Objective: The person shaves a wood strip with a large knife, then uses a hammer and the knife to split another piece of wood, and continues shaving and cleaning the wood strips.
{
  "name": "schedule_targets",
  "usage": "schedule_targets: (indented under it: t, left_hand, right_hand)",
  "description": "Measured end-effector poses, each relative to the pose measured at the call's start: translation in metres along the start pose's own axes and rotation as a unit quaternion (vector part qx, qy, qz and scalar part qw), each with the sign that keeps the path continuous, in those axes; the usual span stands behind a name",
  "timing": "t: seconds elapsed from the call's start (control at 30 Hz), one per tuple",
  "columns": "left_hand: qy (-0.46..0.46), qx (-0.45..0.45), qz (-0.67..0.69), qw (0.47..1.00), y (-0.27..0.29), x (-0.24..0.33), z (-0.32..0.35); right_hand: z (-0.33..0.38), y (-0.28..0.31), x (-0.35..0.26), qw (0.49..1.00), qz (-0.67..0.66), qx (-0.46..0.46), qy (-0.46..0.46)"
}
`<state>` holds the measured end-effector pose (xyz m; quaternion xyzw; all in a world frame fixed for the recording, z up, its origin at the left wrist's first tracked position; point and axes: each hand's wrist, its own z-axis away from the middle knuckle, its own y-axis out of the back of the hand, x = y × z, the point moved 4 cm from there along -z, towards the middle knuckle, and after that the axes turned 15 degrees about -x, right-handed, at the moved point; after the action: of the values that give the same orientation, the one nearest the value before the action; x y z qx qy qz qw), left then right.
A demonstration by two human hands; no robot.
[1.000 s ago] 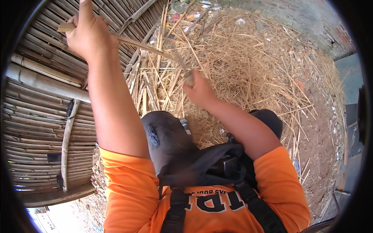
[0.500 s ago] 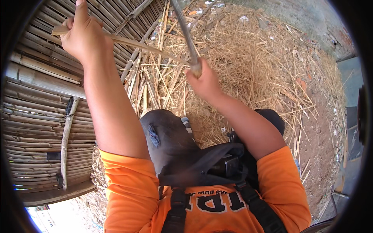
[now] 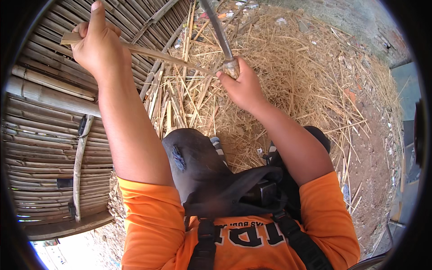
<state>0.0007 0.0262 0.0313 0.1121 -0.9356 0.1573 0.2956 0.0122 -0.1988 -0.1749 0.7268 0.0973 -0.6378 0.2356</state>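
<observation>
At the upper left, my left hand (image 3: 102,51) is closed around a bamboo strip (image 3: 168,58), its thumb raised. The strip's squared end sticks out beyond the fist, and its length slants down to the right toward my other hand. My right hand (image 3: 245,87) grips a large knife (image 3: 219,36) by its light, worn handle. The dark blade rises from the fist and runs out past the top edge of the picture, so its tip is hidden. The strip's far end comes close to the right thumb; whether they touch I cannot tell.
Bamboo-slat panels (image 3: 45,162) stand along the left, with a pole (image 3: 78,166) tied across them. Straw and bamboo shavings (image 3: 297,81) cover the ground ahead. Longer split pieces (image 3: 168,110) lie beside the panel. A grey wall (image 3: 355,27) rises at the far right.
My right hand and the knife have shifted slightly up and to the right, and the blade shows less blur. The left hand and the strip have hardly moved.
</observation>
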Motion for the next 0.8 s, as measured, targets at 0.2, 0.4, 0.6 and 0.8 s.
schedule_targets:
  t: [0.2,0.4,0.6,0.8]
  left_hand:
    - [0.014,0.000,-0.074,0.997,-0.018,-0.003,0.004]
    - [0.018,-0.102,0.041,0.994,-0.004,0.006,0.001]
    - [0.121,-0.293,0.195,0.928,0.010,0.033,-0.016]
    - [0.171,-0.345,0.254,0.887,-0.001,0.028,-0.017]
  right_hand:
    - [-0.003,-0.039,0.081,0.985,0.131,-0.096,-0.065]
    - [-0.004,-0.003,0.044,0.990,0.119,-0.070,-0.041]
    - [0.014,0.035,0.006,0.999,0.036,-0.030,-0.013]
    - [0.015,0.030,0.022,0.999,0.015,-0.031,-0.027]
